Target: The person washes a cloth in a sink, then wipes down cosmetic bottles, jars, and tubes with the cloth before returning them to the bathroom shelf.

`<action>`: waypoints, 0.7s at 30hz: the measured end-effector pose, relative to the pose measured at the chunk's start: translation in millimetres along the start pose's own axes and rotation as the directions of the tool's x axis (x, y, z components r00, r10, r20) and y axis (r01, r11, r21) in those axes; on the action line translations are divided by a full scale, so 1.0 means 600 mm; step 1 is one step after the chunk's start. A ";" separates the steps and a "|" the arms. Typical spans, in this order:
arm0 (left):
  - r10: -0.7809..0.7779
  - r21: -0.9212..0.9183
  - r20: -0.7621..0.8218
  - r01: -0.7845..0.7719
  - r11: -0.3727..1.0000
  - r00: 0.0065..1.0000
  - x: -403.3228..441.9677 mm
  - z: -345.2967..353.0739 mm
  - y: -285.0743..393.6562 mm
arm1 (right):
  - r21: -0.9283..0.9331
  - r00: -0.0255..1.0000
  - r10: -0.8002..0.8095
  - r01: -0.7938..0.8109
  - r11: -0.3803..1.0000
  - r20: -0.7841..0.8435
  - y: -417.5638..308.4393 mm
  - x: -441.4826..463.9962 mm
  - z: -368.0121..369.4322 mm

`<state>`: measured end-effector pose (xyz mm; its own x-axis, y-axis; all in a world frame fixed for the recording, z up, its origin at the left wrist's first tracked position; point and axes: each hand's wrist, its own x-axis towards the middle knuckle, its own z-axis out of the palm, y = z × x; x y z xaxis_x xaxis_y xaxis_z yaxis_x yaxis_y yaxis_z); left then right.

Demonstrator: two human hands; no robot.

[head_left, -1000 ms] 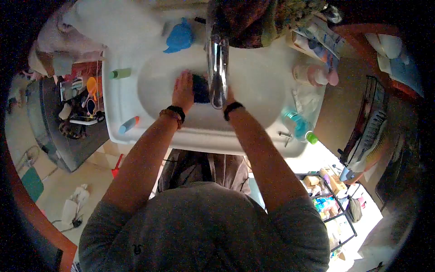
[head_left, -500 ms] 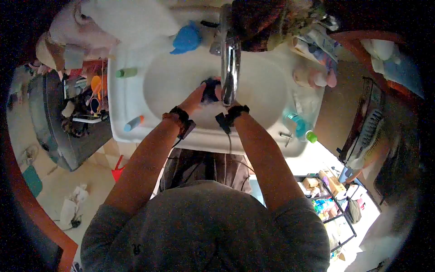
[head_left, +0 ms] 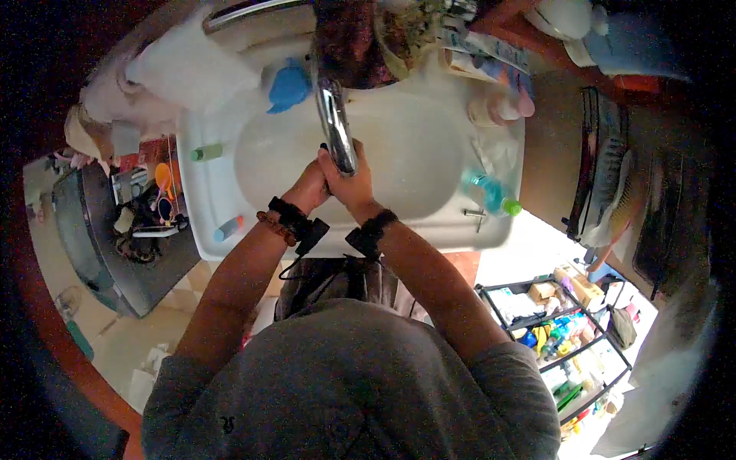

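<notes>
The left hand (head_left: 310, 188) and right hand (head_left: 356, 182) met over the bowl of the sink (head_left: 414, 169), by the end of the tap (head_left: 337, 126); they were together, fingers curled in, and a small dark bit (head_left: 323, 146) showed at about 11 o'clock from them; whether either hand was clamped on it could not be told, as little of it showed; the work seemed under way rather than finished, judging by both hands closed up there; how much was done and how much was left, the view did not settle; a blue thing (head_left: 290, 86) lay at 11 o'clock, farther off; a bottle (head_left: 487, 188) was at 3 o'clock.
</notes>
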<state>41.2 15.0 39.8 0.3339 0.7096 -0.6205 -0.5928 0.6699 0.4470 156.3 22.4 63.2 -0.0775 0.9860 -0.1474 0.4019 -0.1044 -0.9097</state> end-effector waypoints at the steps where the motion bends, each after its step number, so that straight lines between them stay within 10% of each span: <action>1: -0.032 0.082 -0.021 0.034 0.996 0.999 -0.002 0.004 0.004 | -0.025 0.999 0.026 -0.027 0.999 -0.019 -0.002 0.004 -0.003; 7: 0.001 0.385 -0.193 0.075 0.920 0.981 -0.006 0.007 -0.003 | -0.228 0.992 -0.101 0.117 0.967 0.078 0.023 0.027 -0.015; 12: 0.075 0.691 -0.247 0.121 0.712 0.966 0.005 -0.031 0.000 | -0.381 0.930 0.246 -0.130 0.915 0.274 0.031 0.033 -0.014; 14: 0.467 0.750 -0.011 -0.301 0.588 0.884 0.101 -0.171 -0.070 | -0.561 0.965 0.250 -0.164 0.812 0.080 0.063 0.029 0.000; 17: 0.576 0.893 -0.050 -0.222 0.392 0.816 0.063 -0.113 -0.040 | -0.752 0.998 0.038 -0.062 0.656 -0.049 0.141 0.037 0.012; 21: 0.448 0.914 0.039 -0.213 0.346 0.893 0.041 -0.060 -0.019 | -0.817 0.949 0.185 0.109 0.566 0.255 0.179 0.036 0.030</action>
<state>30.0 17.1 -3.6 0.0609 0.9425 -0.3287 0.3933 0.2800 0.8757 181.4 30.0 -44.8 -0.2314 0.8836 -0.4070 0.9646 0.1540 -0.2141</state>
